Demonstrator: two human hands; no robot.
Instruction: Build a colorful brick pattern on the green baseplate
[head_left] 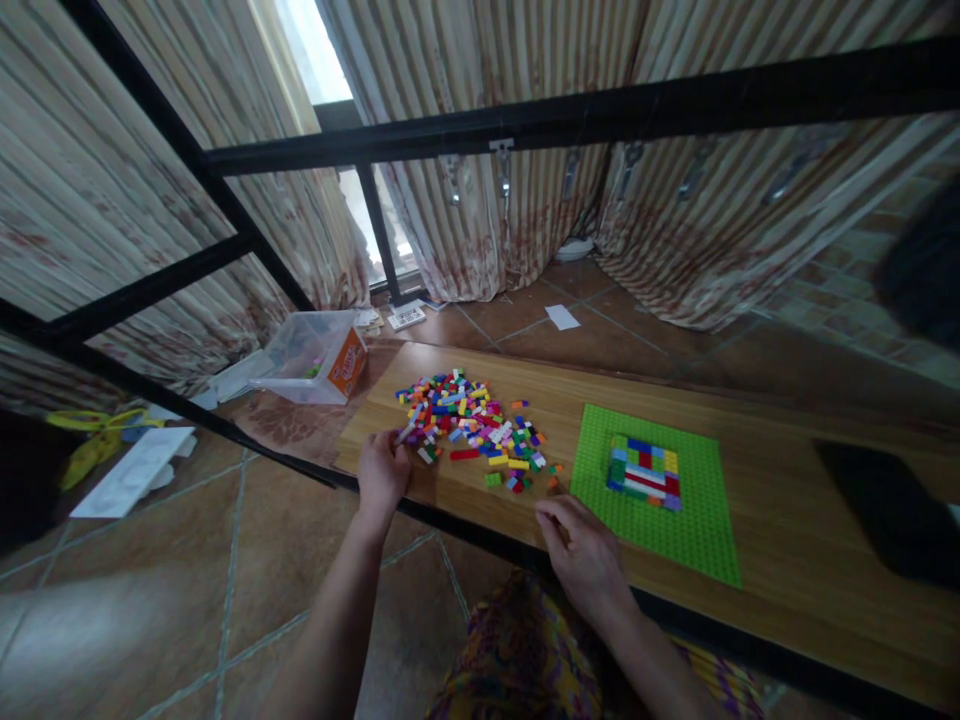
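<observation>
A loose heap of small coloured building bricks [461, 410] lies on the wooden table. At the near left edge of the heap, my left hand [382, 470] has its fingers pinched on a pale brick [407, 432]. My right hand [585, 550] rests by the table's front edge, between the heap and the green baseplate [682, 545]. Its fingers are curled in, and whatever they may hold is hidden. Fixed on the baseplate is a rectangular, multicoloured brick build [643, 474], with blue, red, white, yellow and green pieces showing.
A dark flat object [892, 510] lies on the table [780, 500] at the right. Behind the table's left end stands a clear plastic box [300, 350] with an orange label. Black metal bars [525, 125] cross in front of striped curtains [525, 230]. Papers [562, 317] lie on the tiled floor.
</observation>
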